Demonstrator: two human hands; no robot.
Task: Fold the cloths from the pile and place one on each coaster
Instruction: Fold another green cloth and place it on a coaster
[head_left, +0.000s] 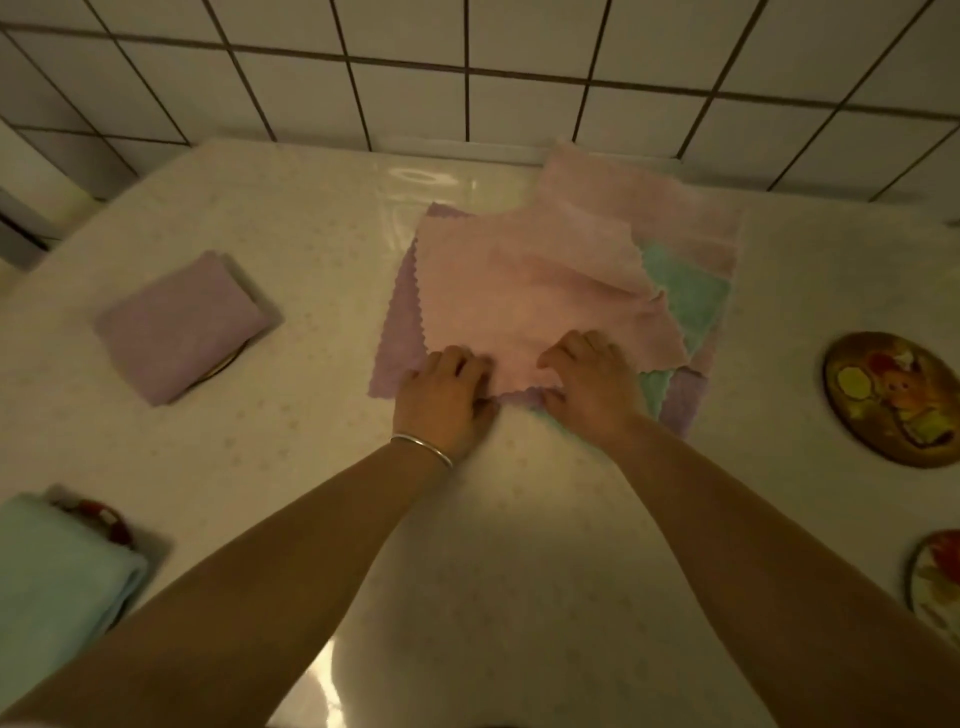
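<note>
Pink cloth (524, 291) lies uppermost on the pile (675, 296), at the far middle of the table (291, 431), close under the tiled wall (467, 78). Both hands work its near scalloped edge. Left hand (447, 400) has its grip curled on the near-left corner; right hand (592, 387) has its grip curled on the near edge just right of that. Whether each grip pinches the edge or merely presses it flat cannot be told for certain; the fingers appear bent round the hem.

Governing relation: the cloth extends away from both grips, toward the wall and slightly to the right. Its body is roughly square and skewed, so no long axis stands out; a crease runs across its far-right part. The near edge lies crosswise to the forearms, and both hands are equally near to it. Judgement: a fold would carry this near edge forward over the body, away from the person.

Purple, green and another pink cloth show beneath it in the pile.

Placement state: a folded purple cloth (182, 325) sits on a coaster at left, and a folded green cloth (57, 587) on another at near left. Two coasters at right, one far (891, 397) and one near (935, 587), carry nothing yet.
</note>
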